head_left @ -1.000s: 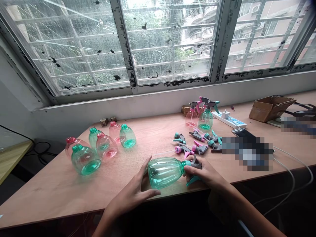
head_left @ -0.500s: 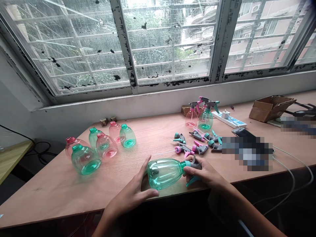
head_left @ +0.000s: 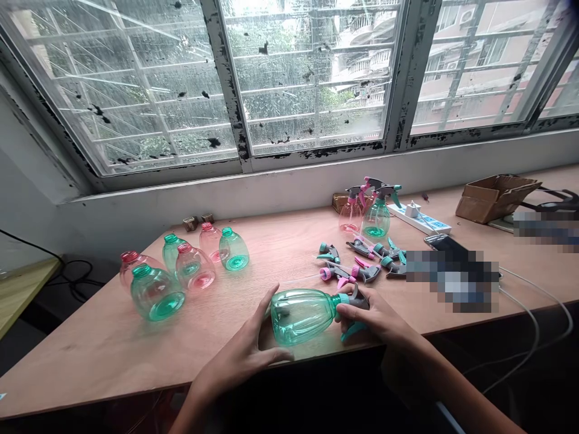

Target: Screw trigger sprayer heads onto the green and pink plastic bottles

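Note:
A clear green spray bottle [head_left: 303, 314] lies on its side near the front edge of the wooden table [head_left: 90, 355]. My left hand [head_left: 246, 349] cups its base with thumb and fingers around it. My right hand [head_left: 375, 316] is closed on the grey and teal trigger sprayer head [head_left: 355, 299] at the bottle's neck. Loose sprayer heads [head_left: 362, 262] in teal and pink lie just beyond my right hand.
Several green and pink headless bottles [head_left: 181, 271] stand at the left. Two bottles with sprayer heads fitted [head_left: 368, 211] stand near the window sill. A power strip [head_left: 420, 218], a cardboard box [head_left: 495, 196], a phone and white cables lie to the right.
The green bottle has turned slightly between my hands. Both hands stay in the same places.

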`<state>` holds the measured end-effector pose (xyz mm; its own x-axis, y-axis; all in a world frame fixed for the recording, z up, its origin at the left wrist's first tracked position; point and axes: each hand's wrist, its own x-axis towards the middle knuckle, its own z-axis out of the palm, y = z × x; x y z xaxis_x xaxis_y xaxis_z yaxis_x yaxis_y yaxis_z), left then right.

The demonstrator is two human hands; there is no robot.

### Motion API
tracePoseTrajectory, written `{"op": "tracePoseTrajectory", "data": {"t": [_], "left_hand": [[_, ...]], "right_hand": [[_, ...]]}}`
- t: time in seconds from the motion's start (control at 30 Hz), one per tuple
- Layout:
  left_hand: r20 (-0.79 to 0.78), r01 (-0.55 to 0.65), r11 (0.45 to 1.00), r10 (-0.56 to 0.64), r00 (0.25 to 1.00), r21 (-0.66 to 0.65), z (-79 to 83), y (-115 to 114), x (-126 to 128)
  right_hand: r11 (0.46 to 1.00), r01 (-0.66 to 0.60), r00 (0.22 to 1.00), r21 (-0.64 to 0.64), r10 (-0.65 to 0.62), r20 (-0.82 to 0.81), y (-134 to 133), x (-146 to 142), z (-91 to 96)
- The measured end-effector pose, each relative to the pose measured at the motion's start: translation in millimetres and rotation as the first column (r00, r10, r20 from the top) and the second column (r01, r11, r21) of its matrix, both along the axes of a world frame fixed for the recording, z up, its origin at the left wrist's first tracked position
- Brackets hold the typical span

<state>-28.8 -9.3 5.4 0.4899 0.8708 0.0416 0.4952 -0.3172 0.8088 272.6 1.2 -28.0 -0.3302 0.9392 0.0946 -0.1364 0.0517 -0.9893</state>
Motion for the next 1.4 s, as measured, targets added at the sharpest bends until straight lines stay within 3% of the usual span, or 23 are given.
{"op": "tracePoseTrajectory", "data": {"t": [0.2, 0.4, 0.7, 0.9, 1.4], "left_hand": [[-0.035, 0.02, 0.999, -0.021, 0.999, -0.027, 6.1, -0.8, -0.8], [-0.029, -0.021, 1.0, 0.021, 0.999, 0.018, 0.4, -0.4, -0.1], [-0.007, 0.022, 0.999, -0.022, 1.0, -0.035, -0.8, 2.2, -2.1], [-0.072, -0.003, 0.999, 0.007, 0.997, 0.052, 0.1, 1.2, 0.1], [-0.135, -0.033, 0.998, 0.04, 0.99, 0.054, 3.4, 0.5, 3.0]], "right_hand": [[1.0, -0.009, 1.0, -0.003, 0.009, -0.016, -0.6, -0.2, 1.1], [1.0, 0.006, 1.0, 0.001, -0.006, -0.027, 0.0, -0.7, 2.3], [1.0, -0.009, 0.999, 0.002, 0.009, -0.032, -0.2, 0.2, 1.4], [1.0, -0.004, 0.999, 0.002, 0.004, -0.036, 0.7, -0.3, 1.0], [1.0, 0.002, 0.999, 0.003, -0.002, -0.043, 0.6, -1.3, 2.5]]}}
